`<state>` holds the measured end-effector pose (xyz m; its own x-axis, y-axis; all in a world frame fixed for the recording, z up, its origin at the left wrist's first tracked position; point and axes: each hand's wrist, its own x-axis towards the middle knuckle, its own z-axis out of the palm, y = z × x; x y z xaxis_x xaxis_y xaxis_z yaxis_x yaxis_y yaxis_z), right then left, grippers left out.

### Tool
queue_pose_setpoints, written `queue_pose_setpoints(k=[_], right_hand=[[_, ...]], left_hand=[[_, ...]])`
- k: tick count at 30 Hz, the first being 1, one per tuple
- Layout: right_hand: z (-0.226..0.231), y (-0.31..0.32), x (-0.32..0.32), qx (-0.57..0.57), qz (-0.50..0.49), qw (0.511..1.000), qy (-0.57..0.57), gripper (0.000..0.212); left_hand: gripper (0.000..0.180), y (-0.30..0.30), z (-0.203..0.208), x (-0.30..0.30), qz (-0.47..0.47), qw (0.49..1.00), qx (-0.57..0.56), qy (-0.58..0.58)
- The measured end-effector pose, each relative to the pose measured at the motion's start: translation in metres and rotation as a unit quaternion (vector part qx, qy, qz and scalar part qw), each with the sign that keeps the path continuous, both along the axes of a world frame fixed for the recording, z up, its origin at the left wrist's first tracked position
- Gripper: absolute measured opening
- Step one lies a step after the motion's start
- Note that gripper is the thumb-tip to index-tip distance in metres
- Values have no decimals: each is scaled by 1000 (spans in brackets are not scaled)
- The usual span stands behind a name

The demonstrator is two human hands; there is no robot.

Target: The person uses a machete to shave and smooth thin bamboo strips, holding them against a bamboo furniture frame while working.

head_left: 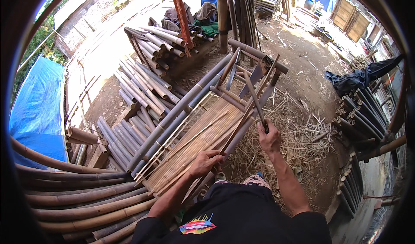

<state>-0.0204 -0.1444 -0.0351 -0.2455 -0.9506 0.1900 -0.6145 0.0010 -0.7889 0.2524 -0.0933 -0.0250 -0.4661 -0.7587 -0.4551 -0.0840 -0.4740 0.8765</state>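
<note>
In front of me lies a bamboo bench frame, built of thick dark poles and running diagonally from lower left to upper right. Thin split-bamboo slats fill its middle. My left hand is closed in a pinch on a long dark bamboo strip, which lies slantwise along the frame's near side. My right hand, to the right of the frame, is wrapped round the lower end of a long, narrow brown tool. Its upper part crosses the strip; whether it is a blade or a stick I cannot tell.
Bamboo shavings litter the ground at right. Cut bamboo poles are stacked beyond the frame, with long poles at lower left. Bundled tubes stand at far right. A blue tarp hangs at left; an upright post stands behind.
</note>
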Motion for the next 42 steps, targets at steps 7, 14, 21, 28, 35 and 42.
queue_pose_setpoints(k=[7, 14, 21, 28, 35, 42], right_hand=[[18, 50, 56, -7, 179, 957, 226, 46], [22, 57, 87, -9, 154, 972, 176, 55], [35, 40, 45, 24, 115, 971, 210, 62], [39, 22, -11, 69, 35, 977, 197, 59], [36, 9, -79, 58, -22, 983, 171, 60], [37, 9, -130, 42, -17, 978, 203, 63]], left_hand=[[28, 4, -10, 1, 110, 971, -155, -147], [29, 3, 19, -1, 125, 957, -202, -168], [28, 25, -2, -1, 111, 966, -184, -142], [27, 43, 8, -7, 52, 955, -241, -166], [23, 63, 24, -8, -1, 933, -309, -182], [22, 62, 27, -26, -21, 900, -382, -210]])
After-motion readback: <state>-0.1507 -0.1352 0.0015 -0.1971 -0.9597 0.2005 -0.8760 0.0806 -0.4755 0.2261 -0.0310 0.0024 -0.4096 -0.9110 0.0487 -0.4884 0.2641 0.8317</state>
